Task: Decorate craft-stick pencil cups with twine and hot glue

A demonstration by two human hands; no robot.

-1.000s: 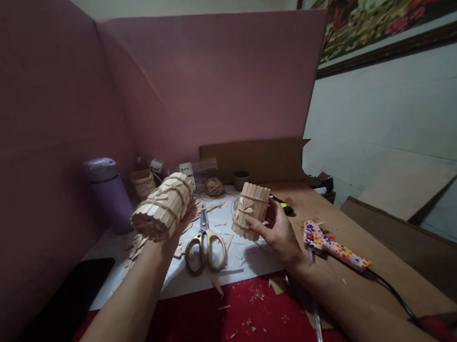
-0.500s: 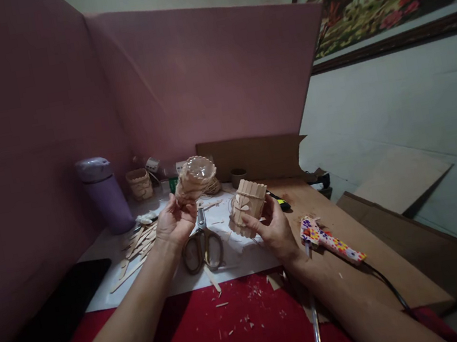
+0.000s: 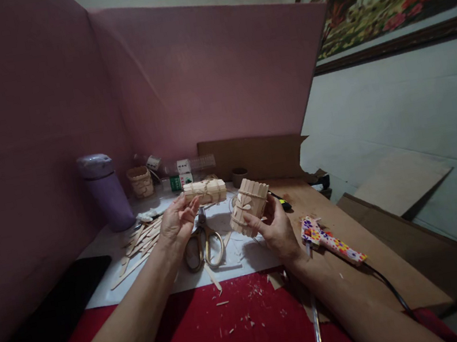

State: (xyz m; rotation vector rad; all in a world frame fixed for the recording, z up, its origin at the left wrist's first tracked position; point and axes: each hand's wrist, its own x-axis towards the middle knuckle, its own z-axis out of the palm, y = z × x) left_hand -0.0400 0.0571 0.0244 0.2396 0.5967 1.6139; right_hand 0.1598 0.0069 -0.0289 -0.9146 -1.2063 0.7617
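Note:
My left hand pinches one end of a small craft-stick cup bound with twine, held on its side above the white sheet. In my right hand is a wider craft-stick cup, tilted, with twine bands and pale leaf-shaped pieces on its side. My thumb presses near its lower edge. Gold-handled scissors lie between the hands, their blades partly hidden. Loose craft sticks are piled left of my left hand. A flower-patterned glue gun rests on the board right of my right hand.
A purple bottle stands at the left. Behind are another small cup, clear plastic bottles and a brown roll. A yellow-and-black tool lies beyond my right hand. Wood scraps litter the red cloth.
My left hand has turned its cup from an upward tilt, with the clear round end showing, to lying level with its stick side toward me. The right hand's cup has barely moved.

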